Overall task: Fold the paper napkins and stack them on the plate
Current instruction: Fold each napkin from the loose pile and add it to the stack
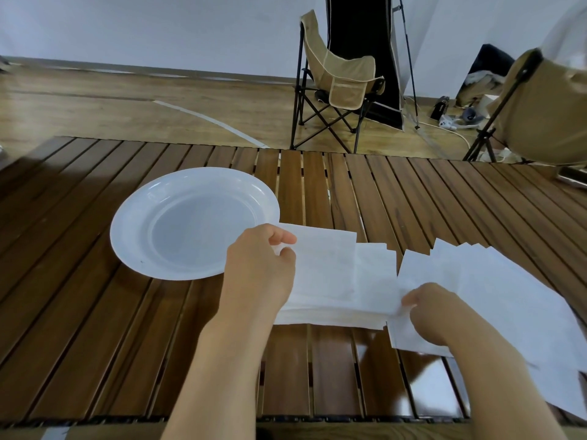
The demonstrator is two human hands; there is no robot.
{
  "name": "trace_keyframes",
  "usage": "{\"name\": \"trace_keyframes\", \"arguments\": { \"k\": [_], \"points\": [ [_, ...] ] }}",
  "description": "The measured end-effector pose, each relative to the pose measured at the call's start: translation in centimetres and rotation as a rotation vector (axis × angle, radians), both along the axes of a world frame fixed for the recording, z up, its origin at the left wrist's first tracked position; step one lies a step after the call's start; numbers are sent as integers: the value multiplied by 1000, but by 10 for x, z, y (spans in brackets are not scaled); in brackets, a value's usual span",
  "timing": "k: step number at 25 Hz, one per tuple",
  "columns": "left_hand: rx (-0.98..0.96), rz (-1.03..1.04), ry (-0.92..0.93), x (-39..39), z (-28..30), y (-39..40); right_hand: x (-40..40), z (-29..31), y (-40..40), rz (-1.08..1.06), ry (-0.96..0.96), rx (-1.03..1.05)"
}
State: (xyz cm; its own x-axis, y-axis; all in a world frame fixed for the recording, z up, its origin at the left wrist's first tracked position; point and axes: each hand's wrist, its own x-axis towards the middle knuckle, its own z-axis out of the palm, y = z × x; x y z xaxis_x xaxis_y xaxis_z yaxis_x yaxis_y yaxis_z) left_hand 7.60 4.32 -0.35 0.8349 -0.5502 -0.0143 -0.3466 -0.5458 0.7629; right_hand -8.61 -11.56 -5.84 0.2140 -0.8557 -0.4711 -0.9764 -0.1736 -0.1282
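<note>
A white round plate [194,223] sits on the slatted wooden table [95,296], left of centre, with nothing in it. Just right of the plate lies a folded white napkin [327,274] on top of other napkins. My left hand [259,268] pinches the folded napkin's left edge between thumb and fingers. My right hand [435,311] pinches its near right corner. Several unfolded white napkins [495,296] spread out to the right, partly under my right forearm.
Beyond the table's far edge stands a beige folding camp chair [340,81] in front of a black panel. A second beige chair [540,106] is at the far right, with cables and small items on the wooden floor between them. A metal object [571,176] lies at the table's right edge.
</note>
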Motion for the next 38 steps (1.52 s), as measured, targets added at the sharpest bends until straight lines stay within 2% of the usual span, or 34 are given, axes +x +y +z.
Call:
{"name": "trace_keyframes", "arguments": {
  "k": [4, 7, 10, 12, 16, 19, 23, 27, 33, 38],
  "points": [
    [5, 2, 1, 1, 0, 1, 1, 3, 4, -16, -4, -19],
    [9, 8, 3, 2, 0, 2, 4, 18, 12, -68, -138, -163],
    [4, 10, 11, 3, 0, 2, 3, 31, 15, -71, -364, -413],
    [-1, 5, 17, 2, 0, 2, 4, 35, 15, -6, -594, -570],
    [7, -15, 18, 2, -1, 2, 16, 51, 25, 183, -1013, -688],
    [16, -34, 21, 2, -2, 3, 24, 64, 41, 288, -1275, -543],
    [18, -105, -46, 0, 4, 6, 30, 73, 53, 241, -1621, -150],
    [-83, -206, -67, -4, 12, 3, 30, 79, 57, 154, -1907, 199],
    [-353, -285, 37, -5, 15, -1, 28, 86, 58, -19, -1964, 402],
    [-385, -361, 61, -7, 13, -3, 27, 92, 61, -71, -1986, 442]
  ]
}}
